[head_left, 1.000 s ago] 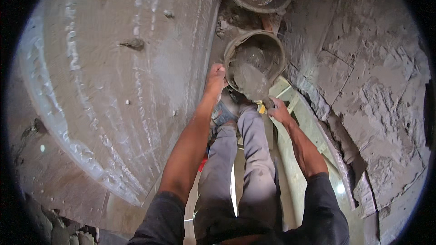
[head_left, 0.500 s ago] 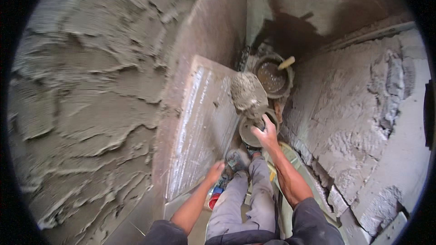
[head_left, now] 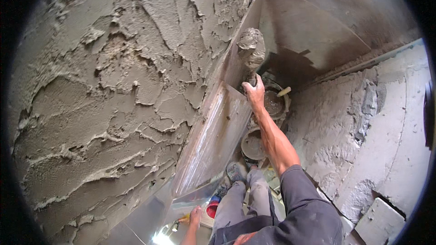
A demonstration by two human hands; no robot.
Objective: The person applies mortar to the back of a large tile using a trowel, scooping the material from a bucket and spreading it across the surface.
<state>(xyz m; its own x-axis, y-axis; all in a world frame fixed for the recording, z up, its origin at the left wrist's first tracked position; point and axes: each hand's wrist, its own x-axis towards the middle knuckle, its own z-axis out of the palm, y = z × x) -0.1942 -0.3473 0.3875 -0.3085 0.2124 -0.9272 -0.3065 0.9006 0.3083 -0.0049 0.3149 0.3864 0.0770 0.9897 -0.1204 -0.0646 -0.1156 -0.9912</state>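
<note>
My right hand is closed round the handle of a trowel, whose blade carries a heap of wet grey mortar. The loaded blade is raised in front of the panel, close to the mortar-covered wall on the left but apart from it. That wall is rough with ridges and overlapping smears. Low at the left, my left hand hangs with its fingers curled and nothing visible in them. Below my right forearm stands a bucket, partly covered by the arm.
Farther off, another bucket holds greyish liquid and a tool with a pale handle. A smeared board leans along the left wall's base. At right lies a mortar-crusted slab. A red container sits beside my legs.
My right hand has lifted the loaded trowel up and away from the buckets toward the far end of the left wall. My left hand has dropped lower and back. The view has shifted leftward.
</note>
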